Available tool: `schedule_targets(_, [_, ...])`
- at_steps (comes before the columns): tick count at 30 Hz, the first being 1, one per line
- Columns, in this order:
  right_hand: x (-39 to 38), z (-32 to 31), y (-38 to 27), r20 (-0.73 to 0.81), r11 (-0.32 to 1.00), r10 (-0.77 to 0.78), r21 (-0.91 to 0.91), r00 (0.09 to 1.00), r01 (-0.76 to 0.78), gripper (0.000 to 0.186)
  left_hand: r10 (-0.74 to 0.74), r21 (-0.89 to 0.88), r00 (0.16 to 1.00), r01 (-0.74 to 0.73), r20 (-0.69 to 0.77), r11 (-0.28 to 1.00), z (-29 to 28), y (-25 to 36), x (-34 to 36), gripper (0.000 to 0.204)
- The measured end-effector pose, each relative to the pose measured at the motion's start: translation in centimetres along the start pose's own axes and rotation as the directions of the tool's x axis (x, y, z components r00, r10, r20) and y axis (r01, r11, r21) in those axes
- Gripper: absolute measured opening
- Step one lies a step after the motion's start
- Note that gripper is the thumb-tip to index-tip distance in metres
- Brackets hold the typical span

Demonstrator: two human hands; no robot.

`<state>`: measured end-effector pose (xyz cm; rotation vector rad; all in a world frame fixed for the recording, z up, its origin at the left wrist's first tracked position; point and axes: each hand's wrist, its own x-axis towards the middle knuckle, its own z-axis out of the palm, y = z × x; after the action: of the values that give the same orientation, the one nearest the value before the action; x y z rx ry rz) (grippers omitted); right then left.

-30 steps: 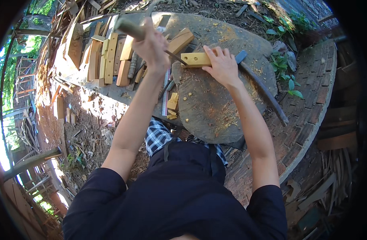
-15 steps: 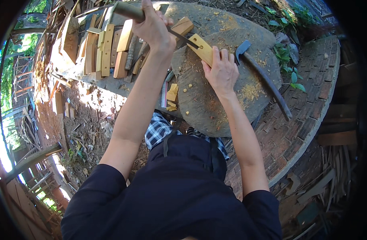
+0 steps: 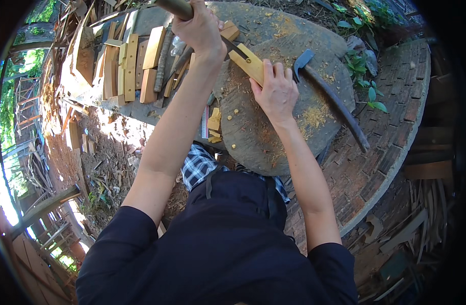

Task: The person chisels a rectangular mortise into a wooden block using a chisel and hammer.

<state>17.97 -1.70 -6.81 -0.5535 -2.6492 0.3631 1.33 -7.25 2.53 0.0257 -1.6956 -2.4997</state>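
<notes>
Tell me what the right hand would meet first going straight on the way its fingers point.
The right hand already holds the wooden block; ahead, the way looks free across the round stump, though depth is unclear.

One left hand [image 3: 202,33], one right hand [image 3: 278,95], one wood-handled bladed tool [image 3: 236,49], one yellow wooden block [image 3: 253,67], one adze [image 3: 335,100], three small wooden discs [image 3: 236,111]; the overlapping stacked wooden pieces [image 3: 130,71] cannot be counted surely.
</notes>
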Motion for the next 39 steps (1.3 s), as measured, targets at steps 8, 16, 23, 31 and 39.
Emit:
schedule_targets(8, [0.2,0.1,0.2,-0.004,1.000,0.002,0.007,1.000,-0.002,0.056,0.085,-0.037,0.995,-0.084,0.045,0.996,0.0,-1.5,0.2,0.026])
schedule_targets(16, [0.1,0.2,0.1,0.006,0.999,0.015,0.032,1.000,-0.015,0.055,0.412,0.072,0.907,-0.419,0.089,0.905,1.6,-2.7,-2.5,0.023])
schedule_targets(23, [0.1,-0.1,0.7,0.059,1.000,0.028,0.003,0.998,-0.028,0.056,0.483,0.006,0.834,-0.502,0.266,0.865,3.4,-3.0,-6.2,0.031])
schedule_targets(31, [-1.7,-4.2,7.6,-0.262,0.967,0.204,-0.098,0.943,-0.237,0.053,0.493,0.148,0.855,-0.515,0.163,0.844,3.1,-1.3,-4.7,0.042])
schedule_targets(39, [-2.8,-4.4,13.0,-0.028,0.965,0.059,-0.256,0.998,-0.064,0.027,0.327,0.212,0.924,-0.366,0.199,0.906,0.2,-2.0,-2.7,0.032])
